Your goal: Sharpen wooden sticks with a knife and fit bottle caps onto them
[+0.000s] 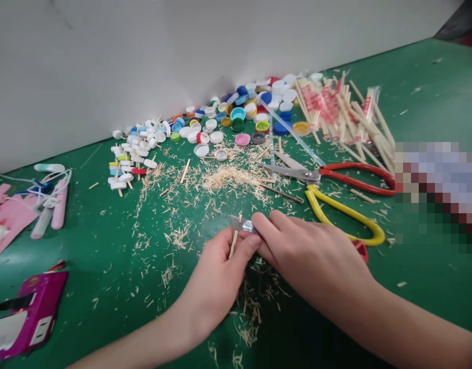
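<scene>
My left hand (224, 269) is closed on a short wooden stick (233, 244), which slants upward from between the fingers. Wrapped round a utility knife (243, 224), my right hand (293, 241) lays the blade across the stick near its upper end. The left thumb rests beside the blade, against the right fingers. Most of the knife's handle is hidden in my right palm; a red piece (361, 250) shows behind that hand. Wood shavings (232, 179) lie in a pale heap just beyond the hands and are scattered around them.
Scissors (311, 176) with red and yellow handles lie just beyond my right hand. Bottle caps (238, 114) line the wall, some threaded on sticks (124, 166) at left. Wrapped chopsticks (336, 110) are back right. A magenta case (47, 292) sits at left on the green table (116, 246).
</scene>
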{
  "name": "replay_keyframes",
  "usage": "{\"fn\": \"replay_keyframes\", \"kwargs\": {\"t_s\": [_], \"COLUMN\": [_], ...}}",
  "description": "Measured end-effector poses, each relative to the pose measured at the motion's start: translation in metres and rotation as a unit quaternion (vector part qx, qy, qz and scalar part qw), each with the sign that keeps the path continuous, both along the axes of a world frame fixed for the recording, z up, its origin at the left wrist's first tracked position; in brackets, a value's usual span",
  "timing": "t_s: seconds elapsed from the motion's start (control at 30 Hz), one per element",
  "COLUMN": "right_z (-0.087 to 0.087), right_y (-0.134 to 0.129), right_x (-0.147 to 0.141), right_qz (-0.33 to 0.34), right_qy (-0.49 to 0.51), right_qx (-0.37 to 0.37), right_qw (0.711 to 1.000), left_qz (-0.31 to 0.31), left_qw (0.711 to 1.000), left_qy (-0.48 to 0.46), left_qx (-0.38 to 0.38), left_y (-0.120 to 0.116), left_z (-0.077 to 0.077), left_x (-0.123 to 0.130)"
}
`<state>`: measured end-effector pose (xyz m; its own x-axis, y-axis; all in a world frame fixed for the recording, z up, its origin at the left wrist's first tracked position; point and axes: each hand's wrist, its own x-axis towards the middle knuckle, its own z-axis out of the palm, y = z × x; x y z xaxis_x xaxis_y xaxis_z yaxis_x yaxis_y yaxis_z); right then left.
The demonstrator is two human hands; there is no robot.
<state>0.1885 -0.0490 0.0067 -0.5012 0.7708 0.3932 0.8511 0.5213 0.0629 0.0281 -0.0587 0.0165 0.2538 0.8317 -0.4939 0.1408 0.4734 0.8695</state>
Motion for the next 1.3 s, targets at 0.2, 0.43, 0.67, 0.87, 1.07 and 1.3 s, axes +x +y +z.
{"fn": "replay_keyframes", "kwargs": {"t_s": [0.2,0.43,0.67,0.87,1.07,1.3], "right_z": [-0.001,-0.001,0.0,0.0,0.003,0.003], "right_y": [0.007,0.001,0.001,0.001,0.005,0.004], "right_x": [0.004,0.0,-0.001,0.0,0.005,0.007], "right_qz": [0.081,0.001,0.0,-0.099,-0.015,0.07], "right_qy": [0.039,0.02,0.026,-0.036,0.024,0.094], "right_qx": [-0.043,0.001,0.01,0.031,0.009,-0.079], "right_qw": [0.995,1.0,1.0,0.994,1.0,0.99], "left_qz": [-0.022,-0.022,-0.025,0.019,0.01,-0.039], "left_qw": [1.0,1.0,0.999,0.995,0.993,0.999], "left_qy": [-0.012,0.005,-0.021,-0.025,-0.06,-0.026], "left_qx": [-0.005,-0.006,-0.036,-0.093,-0.105,-0.004], "left_y": [0.001,0.003,0.002,-0.001,0.0,-0.003], "left_z": [0.0,0.002,0.004,0.004,0.013,0.01], "left_x": [-0.001,-0.002,-0.002,0.0,-0.003,-0.008]}}
